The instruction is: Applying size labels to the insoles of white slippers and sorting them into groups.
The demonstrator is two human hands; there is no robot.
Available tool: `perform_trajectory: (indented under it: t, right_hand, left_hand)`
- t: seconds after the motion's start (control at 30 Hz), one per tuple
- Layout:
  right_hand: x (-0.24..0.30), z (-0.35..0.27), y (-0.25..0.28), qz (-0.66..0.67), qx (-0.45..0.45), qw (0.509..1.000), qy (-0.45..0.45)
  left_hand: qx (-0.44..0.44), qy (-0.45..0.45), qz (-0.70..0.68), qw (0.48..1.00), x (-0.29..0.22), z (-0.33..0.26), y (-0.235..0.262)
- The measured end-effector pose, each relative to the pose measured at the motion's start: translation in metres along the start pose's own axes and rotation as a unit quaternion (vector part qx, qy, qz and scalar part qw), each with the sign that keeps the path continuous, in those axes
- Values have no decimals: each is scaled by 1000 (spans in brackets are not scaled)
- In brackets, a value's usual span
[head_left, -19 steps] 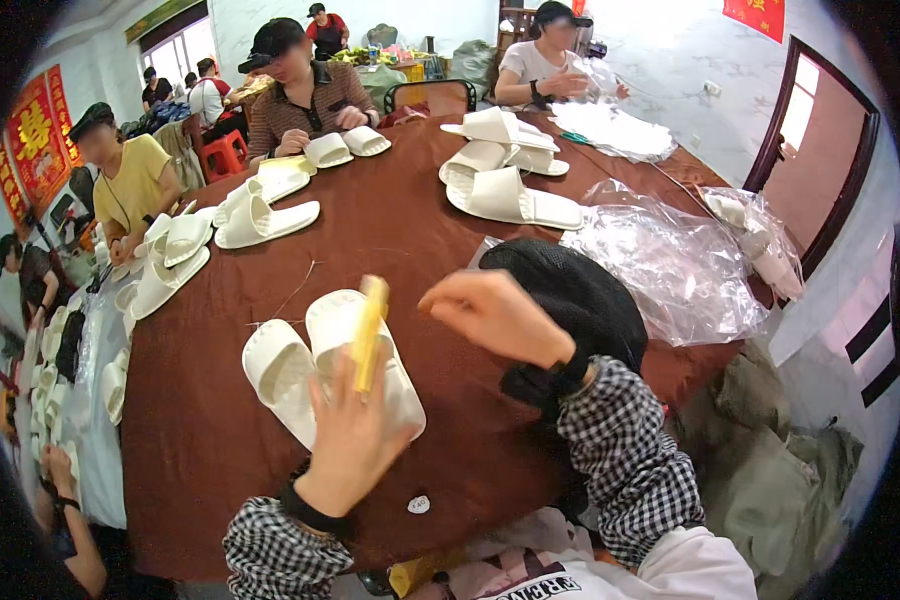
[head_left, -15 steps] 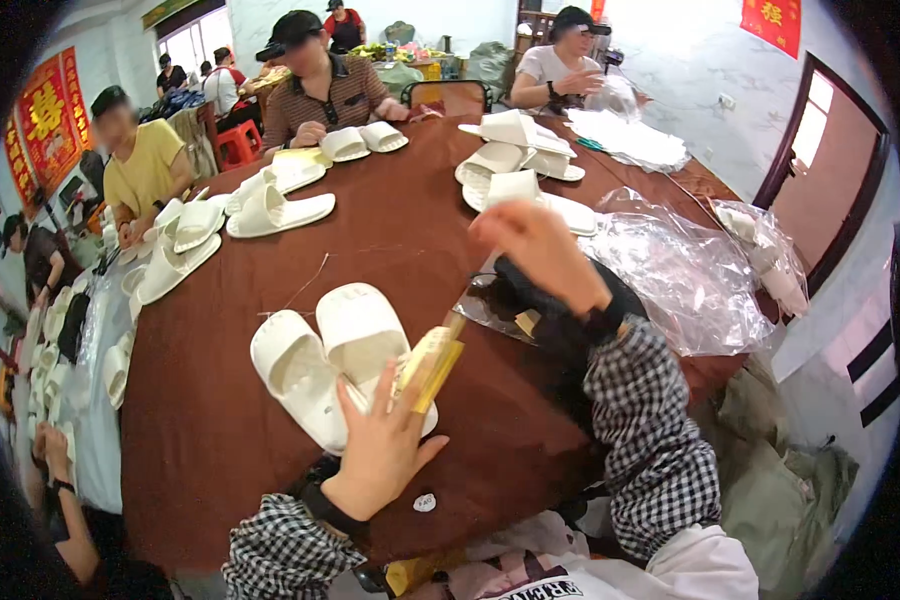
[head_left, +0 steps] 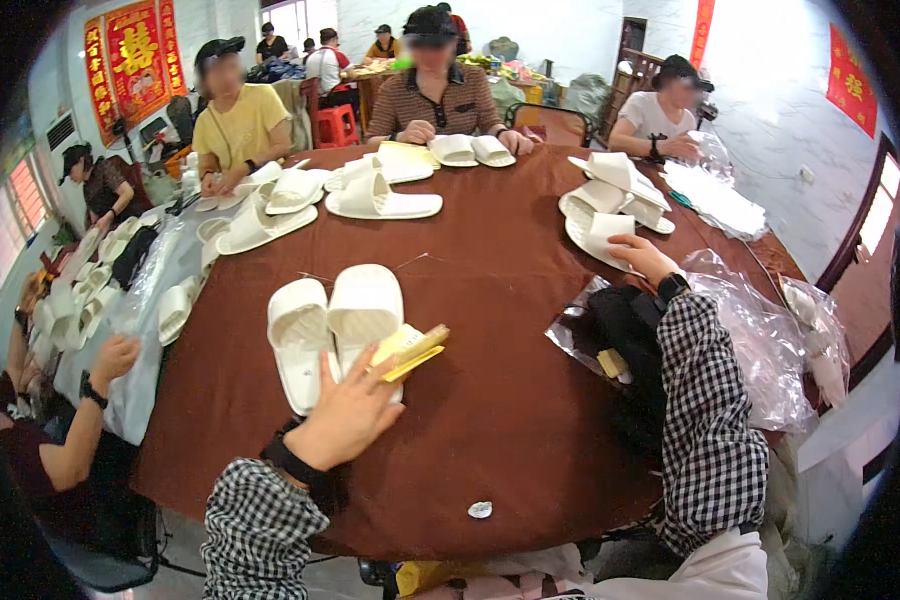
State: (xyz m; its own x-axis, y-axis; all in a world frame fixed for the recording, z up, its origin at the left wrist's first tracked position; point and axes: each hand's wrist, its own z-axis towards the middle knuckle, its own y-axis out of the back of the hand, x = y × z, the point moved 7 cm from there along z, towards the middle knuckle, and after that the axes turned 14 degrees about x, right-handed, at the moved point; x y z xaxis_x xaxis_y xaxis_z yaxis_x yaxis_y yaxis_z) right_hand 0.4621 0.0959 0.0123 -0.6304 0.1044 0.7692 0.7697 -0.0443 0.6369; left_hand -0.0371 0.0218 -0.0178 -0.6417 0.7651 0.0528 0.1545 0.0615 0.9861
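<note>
A pair of white slippers, a left one and a right one, lies side by side in front of me. My left hand rests over their near ends with fingers spread. A stack of yellow paper slips is held at its fingers, angled off to the right. My right hand reaches to the pile at the right. Its bent fingers are on the strap of the nearest white slipper; the thumb is mostly hidden.
Brown cloth covers the table. A black bag and clear plastic bags lie beside my right forearm. More slippers stand along the far side, where several people sit. A small white sticker lies near the front edge.
My right hand has gone from hovering above the table to the slipper pile. The left hand stays at the pair with the yellow slips. The whole view has shifted.
</note>
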Motion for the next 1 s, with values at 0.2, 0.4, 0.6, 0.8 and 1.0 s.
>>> perform_trajectory:
  t: [0.2, 0.4, 0.6, 0.8, 1.0]
  right_hand:
    - [-7, 9, 12, 106, -33, 994, -18]
    - [54, 10, -7, 256, -23, 963, 83]
    - [142, -17, -66, 280, 72, 940, 180]
    - [221, -83, -194, 225, 315, 876, 289]
    - [251, -117, -215, -101, 256, 893, 357]
  left_hand:
    - [-32, 175, -28, 984, 111, -14, -11]
    - [-112, 325, 31, 939, 234, -69, -25]
    - [-104, 466, 52, 877, 266, -72, -41]
    - [-268, 346, -45, 898, 214, -59, 9]
    - [-340, 173, -266, 885, 147, -42, 44]
